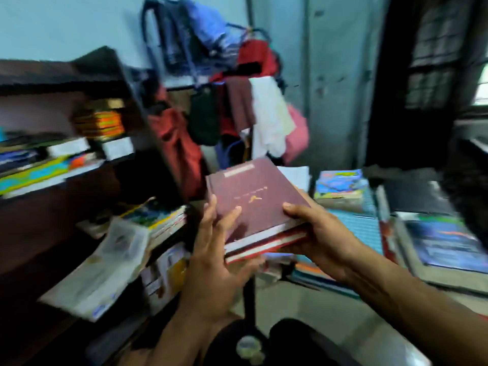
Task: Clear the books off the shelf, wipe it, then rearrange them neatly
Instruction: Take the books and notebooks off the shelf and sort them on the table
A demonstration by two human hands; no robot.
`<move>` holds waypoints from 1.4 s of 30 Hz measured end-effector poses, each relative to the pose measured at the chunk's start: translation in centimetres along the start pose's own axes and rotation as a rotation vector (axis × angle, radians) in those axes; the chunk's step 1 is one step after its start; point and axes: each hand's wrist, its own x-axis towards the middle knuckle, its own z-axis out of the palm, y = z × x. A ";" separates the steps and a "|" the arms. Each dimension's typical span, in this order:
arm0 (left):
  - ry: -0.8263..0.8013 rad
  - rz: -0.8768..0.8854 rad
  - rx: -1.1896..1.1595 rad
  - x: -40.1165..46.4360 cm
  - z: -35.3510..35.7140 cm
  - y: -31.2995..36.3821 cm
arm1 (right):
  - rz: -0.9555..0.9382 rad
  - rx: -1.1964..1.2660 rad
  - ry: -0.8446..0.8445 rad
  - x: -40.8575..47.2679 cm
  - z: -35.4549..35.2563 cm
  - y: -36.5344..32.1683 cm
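Both hands, the left hand (219,249) and right hand (320,241), curl their fingers round a small stack of maroon books (257,207) held between shelf (87,75) and table (369,294), and the lower book could slip out if either grip loosens.

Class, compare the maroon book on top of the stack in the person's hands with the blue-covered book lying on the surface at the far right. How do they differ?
The maroon book is held in the air by the left hand and right hand; the blue-covered book lies flat on the surface. The maroon book's cover is plain with a small gold mark; the blue-covered book's is busy and printed. The maroon book tops two stacked volumes. Both lie cover up.
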 end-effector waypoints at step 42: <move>-0.381 -0.612 -0.519 5.4 17.9 1.8 | 0.299 -1.021 0.275 -5.3 -20.2 2.0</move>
